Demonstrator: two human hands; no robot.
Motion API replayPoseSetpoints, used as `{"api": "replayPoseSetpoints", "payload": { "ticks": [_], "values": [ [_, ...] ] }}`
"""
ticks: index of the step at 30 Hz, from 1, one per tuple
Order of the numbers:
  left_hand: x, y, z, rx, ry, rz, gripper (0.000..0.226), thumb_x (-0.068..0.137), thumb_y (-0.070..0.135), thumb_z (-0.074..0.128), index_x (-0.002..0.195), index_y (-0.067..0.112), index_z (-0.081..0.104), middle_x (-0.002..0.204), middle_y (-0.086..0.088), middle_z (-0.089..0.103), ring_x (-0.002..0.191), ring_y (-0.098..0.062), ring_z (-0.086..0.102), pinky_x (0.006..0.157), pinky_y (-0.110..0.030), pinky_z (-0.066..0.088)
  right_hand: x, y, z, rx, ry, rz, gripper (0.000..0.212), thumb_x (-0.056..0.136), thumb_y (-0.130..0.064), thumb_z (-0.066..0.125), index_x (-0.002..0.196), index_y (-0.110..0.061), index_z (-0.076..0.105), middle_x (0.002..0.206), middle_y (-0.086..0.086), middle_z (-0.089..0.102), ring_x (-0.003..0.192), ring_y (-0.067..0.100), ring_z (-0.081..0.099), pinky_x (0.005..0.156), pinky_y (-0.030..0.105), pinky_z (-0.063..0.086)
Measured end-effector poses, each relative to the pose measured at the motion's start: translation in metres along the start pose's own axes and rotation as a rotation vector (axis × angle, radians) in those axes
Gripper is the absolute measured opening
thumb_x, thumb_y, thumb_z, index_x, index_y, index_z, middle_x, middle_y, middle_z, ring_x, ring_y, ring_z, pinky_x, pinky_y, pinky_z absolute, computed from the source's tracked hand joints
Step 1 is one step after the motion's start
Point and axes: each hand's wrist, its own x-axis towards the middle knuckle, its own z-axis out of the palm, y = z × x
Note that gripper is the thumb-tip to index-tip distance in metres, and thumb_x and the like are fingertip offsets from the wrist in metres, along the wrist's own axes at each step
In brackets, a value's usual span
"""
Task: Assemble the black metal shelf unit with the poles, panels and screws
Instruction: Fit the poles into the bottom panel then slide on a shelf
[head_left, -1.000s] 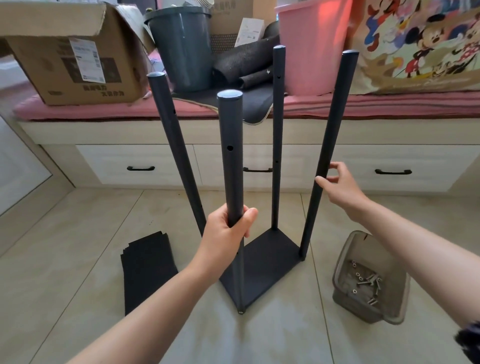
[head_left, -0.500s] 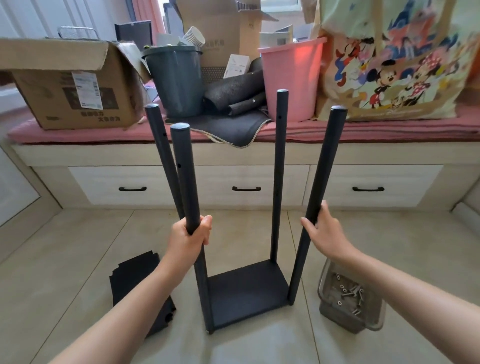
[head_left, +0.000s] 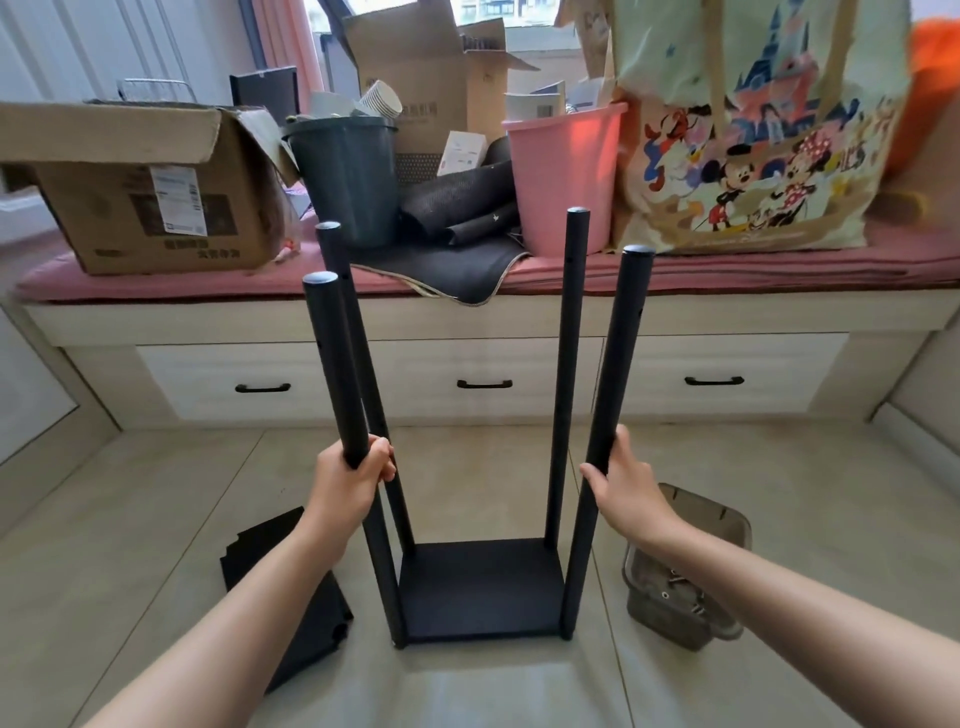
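The left grip (head_left: 353, 475) is wrapped around the near-left pole (head_left: 337, 364), and the right grip (head_left: 621, 480) holds the near-right pole (head_left: 621, 353), thumb up along it. Between the two grips, lower down, the black bottom panel (head_left: 480, 590) sits on the floor with all four poles upright at its corners. Spare panels (head_left: 280, 587) lie below the left grip; a screw tub (head_left: 685, 571) sits just right of the right grip.

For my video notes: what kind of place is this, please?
Probably a room at home, used for storage: a cushioned pink window seat above white drawers, open brown cardboard boxes, and a beige tiled floor.
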Motion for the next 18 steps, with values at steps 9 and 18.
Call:
{"api": "replayPoseSetpoints", "payload": {
  "ticks": [9,18],
  "values": [
    [-0.005,0.001,-0.012,0.007,-0.054,0.004,0.015,0.1,0.01,0.057,0.091,0.005,0.067,0.08,-0.013,0.066,0.083,-0.026,0.062,0.095,-0.048,0.05,0.009,0.005,-0.002,0.005,0.002,0.017,0.034,0.099,-0.016,0.055,0.126,-0.013,0.036,0.095,0.011,0.062,0.082,0.028,0.064,0.072,0.036,0.052],
    [0.029,0.009,-0.075,0.161,-0.713,-0.351,0.071,0.086,-0.022,0.051,0.132,0.032,0.05,0.132,0.005,0.058,0.124,-0.009,0.054,0.096,-0.026,0.047,0.017,0.009,-0.002,0.011,-0.024,0.022,0.037,0.098,-0.015,0.056,0.128,-0.018,0.034,0.089,0.007,0.06,0.077,0.024,0.065,0.067,0.042,0.059]
  ]
}}
